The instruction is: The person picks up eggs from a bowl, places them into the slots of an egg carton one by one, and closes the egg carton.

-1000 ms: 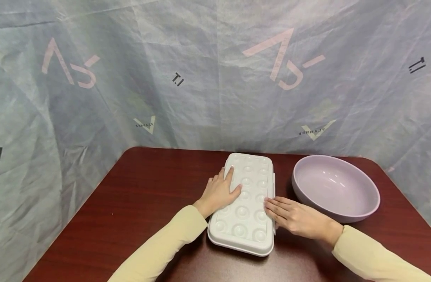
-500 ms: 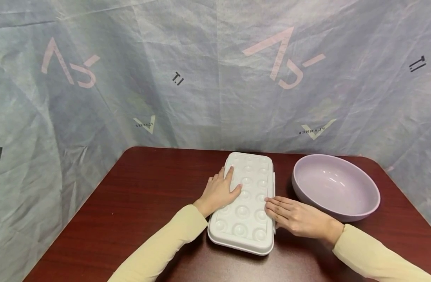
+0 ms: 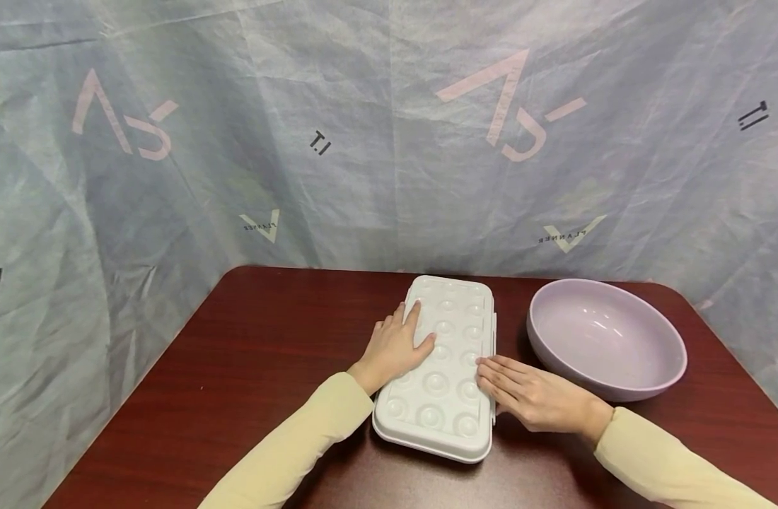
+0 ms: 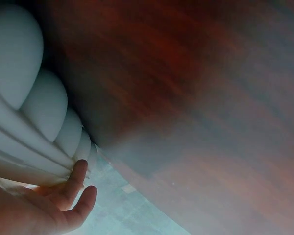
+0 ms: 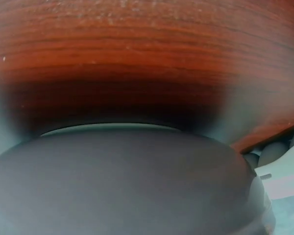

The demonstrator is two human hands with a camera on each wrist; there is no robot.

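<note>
A white plastic egg box [image 3: 451, 382] lies on the table with its lid down, rows of round dimples across the top. My left hand [image 3: 393, 346] rests on the lid's left side with fingers and thumb spread. Its fingertips also show past the box's edge in the left wrist view, beside the bulging egg cups [image 4: 41, 105]. From the right, my right hand [image 3: 534, 394] lays its straight fingers together on the lid's right edge, by the long side clip [image 3: 494, 332]. Its thumb is mostly hidden below. Part of the clip [image 5: 284, 171] appears in the right wrist view.
Close behind my right hand stands a wide lilac bowl [image 3: 605, 339] with nothing in it. The dark red wooden table [image 3: 268, 339] ends at a grey printed cloth backdrop [image 3: 351, 191].
My right wrist and sleeve have moved slightly left, and the near end of the egg box has shifted a touch left. The left hand stays in place on the lid.
</note>
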